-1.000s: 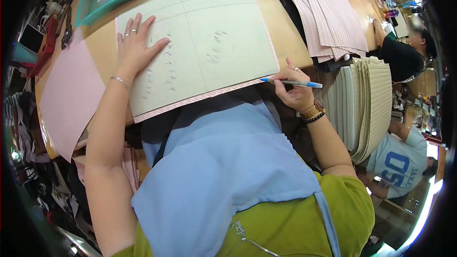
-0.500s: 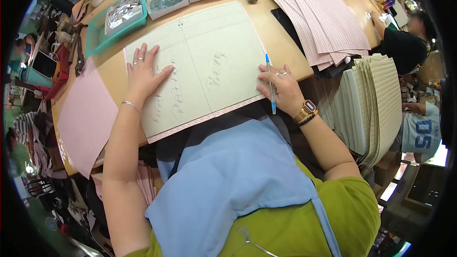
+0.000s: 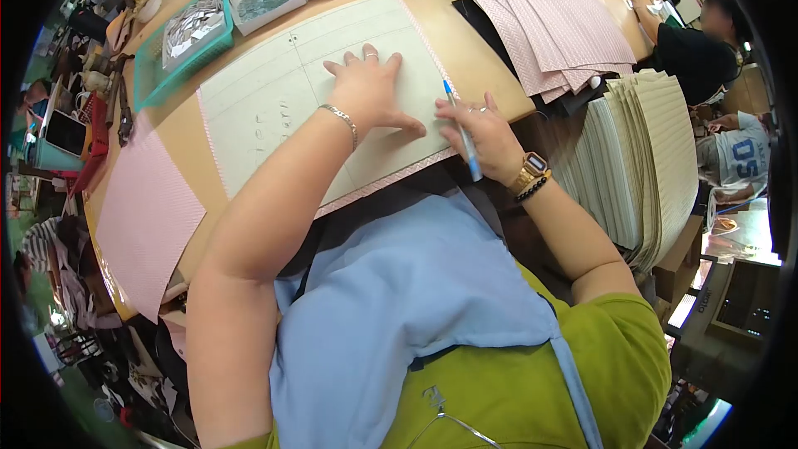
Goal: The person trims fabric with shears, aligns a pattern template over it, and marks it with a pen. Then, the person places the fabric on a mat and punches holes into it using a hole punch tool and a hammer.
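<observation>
A cream cardboard pattern [image 3: 249, 100] with ruled lines and handwriting lies on a pink woven-textured sheet [image 3: 426, 160], whose edge shows along the pattern's right and near sides. My left hand [image 3: 370, 96] rests on the pattern with its fingers spread, covering part of the writing. At the right edge of the pattern, my right hand [image 3: 486, 137] holds a blue-and-clear pen [image 3: 462, 135] between thumb and fingers. The pen's blue end points away from me.
Pink sheets [image 3: 549, 25] are stacked at the far right, with another pink sheet [image 3: 145, 216] at left. A teal basket [image 3: 184, 46] and white boxes [image 3: 266, 0] stand behind. Cream sheets [image 3: 648, 158] are piled at right. A person in black [image 3: 694, 58] sits beyond.
My left hand has moved right across the pattern, from its left part to over the writing on the right. My right hand has stayed by the right edge, still with the pen.
</observation>
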Tool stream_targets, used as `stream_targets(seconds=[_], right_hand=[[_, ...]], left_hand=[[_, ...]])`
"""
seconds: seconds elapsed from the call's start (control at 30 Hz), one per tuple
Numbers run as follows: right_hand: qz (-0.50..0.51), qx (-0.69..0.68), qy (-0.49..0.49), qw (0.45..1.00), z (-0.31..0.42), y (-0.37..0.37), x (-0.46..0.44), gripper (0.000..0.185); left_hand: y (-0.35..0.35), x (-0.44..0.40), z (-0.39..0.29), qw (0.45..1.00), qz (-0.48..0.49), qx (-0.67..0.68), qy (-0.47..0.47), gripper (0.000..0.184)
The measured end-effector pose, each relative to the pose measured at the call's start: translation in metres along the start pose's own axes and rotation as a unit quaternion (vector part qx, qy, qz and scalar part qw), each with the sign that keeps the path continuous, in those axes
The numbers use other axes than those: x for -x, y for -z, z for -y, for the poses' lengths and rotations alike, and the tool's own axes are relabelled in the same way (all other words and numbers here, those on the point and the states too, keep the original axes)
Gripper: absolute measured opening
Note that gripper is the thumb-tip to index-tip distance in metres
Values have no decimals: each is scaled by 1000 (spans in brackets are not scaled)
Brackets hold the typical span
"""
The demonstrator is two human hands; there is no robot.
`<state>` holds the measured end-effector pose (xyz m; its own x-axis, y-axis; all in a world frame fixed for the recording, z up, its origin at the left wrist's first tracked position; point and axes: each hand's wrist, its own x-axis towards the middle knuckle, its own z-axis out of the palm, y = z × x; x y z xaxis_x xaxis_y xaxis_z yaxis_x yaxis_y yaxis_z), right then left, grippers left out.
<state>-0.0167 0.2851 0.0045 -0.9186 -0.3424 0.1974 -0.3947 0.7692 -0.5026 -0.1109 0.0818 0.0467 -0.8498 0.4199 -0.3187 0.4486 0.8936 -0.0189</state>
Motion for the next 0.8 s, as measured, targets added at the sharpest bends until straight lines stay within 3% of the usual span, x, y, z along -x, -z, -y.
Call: stream_targets(seconds=[0.13,0.17,0.27,0.3,0.4,0.8], right_hand=[[-9,-268,-96,959,1,26,7,28],[-44,-238,-45,969,6,27,7,20],[-61,-254,-48,964,12,16,22,16],[-86,-192,11,978,16,16,22,15],[-70,-133,67,986,20,11,23,12],[-46,-137,88,986,18,4,21,11]], left_hand=[[-1,1,-4,1000,2,18,5,124],[-1,0,-4,1000,4,18,7,124],[-1,0,-5,1000,10,19,10,124],[-1,0,-5,1000,11,19,12,124],[1,0,-5,1000,16,19,12,124],[1,-1,-6,999,26,24,17,126]])
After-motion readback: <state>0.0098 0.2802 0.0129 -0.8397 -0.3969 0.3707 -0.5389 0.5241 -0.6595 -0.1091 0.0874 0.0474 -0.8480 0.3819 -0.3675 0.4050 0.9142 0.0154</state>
